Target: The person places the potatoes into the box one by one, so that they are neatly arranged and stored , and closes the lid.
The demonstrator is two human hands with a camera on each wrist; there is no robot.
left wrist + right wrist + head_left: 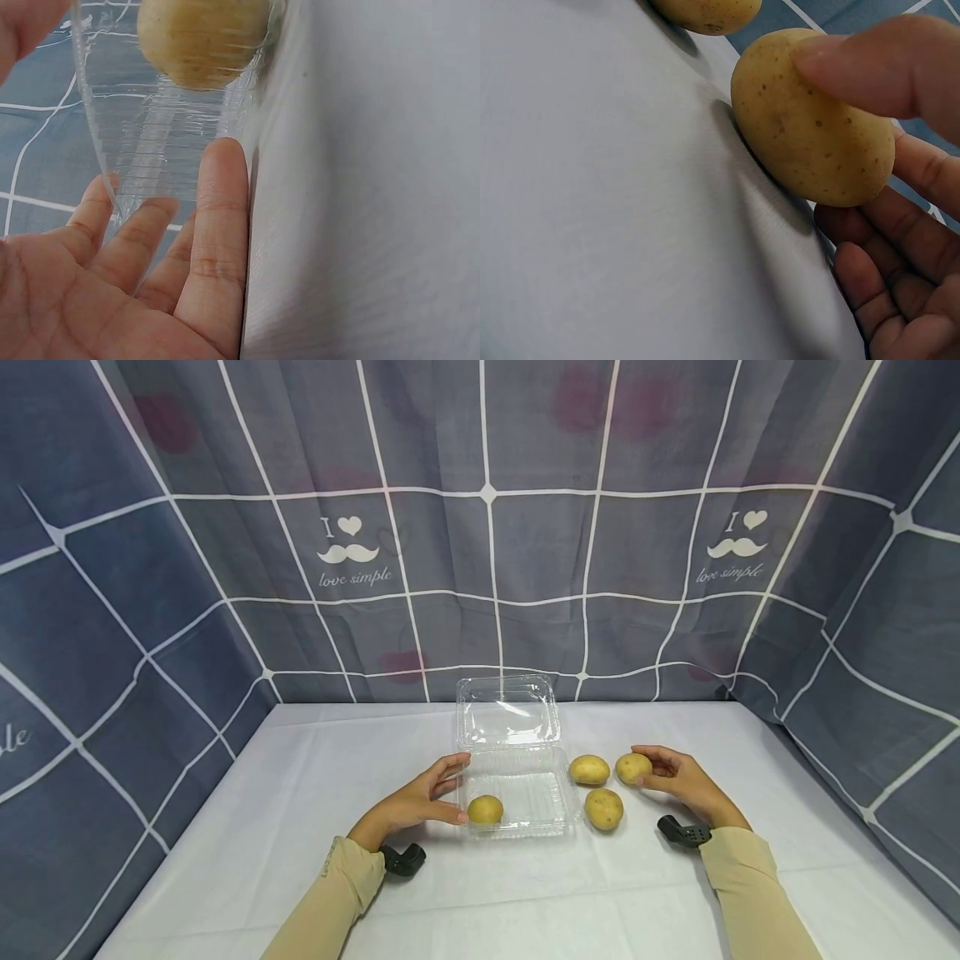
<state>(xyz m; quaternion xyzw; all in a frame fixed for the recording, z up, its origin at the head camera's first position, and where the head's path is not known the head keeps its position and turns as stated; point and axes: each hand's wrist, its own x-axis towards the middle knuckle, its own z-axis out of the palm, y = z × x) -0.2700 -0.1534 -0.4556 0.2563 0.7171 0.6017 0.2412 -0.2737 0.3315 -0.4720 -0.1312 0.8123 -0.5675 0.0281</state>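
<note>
A clear plastic clamshell box (pixel 525 793) stands on the table with its lid (pixel 507 710) raised at the back. One potato (pixel 485 810) lies inside, at the front left corner. My left hand (pixel 416 797) rests its fairly straight fingertips against the box's left side; the ribbed wall shows before those fingers (pixel 223 195) in the left wrist view. Over on the right, my right hand (pixel 682 781) holds a speckled yellow potato (pixel 810 124) between thumb and fingers, close over the tablecloth. Two more potatoes, one behind (pixel 589 770) and one in front (pixel 603 809), lie between box and right hand.
A white cloth (pixel 480 902) covers the table. Dark grid-patterned curtains (pixel 435 543) close off the back and both sides. Each wrist wears a black camera mount, the left one (pixel 405 860) and the right one (pixel 684 832) both low over the cloth.
</note>
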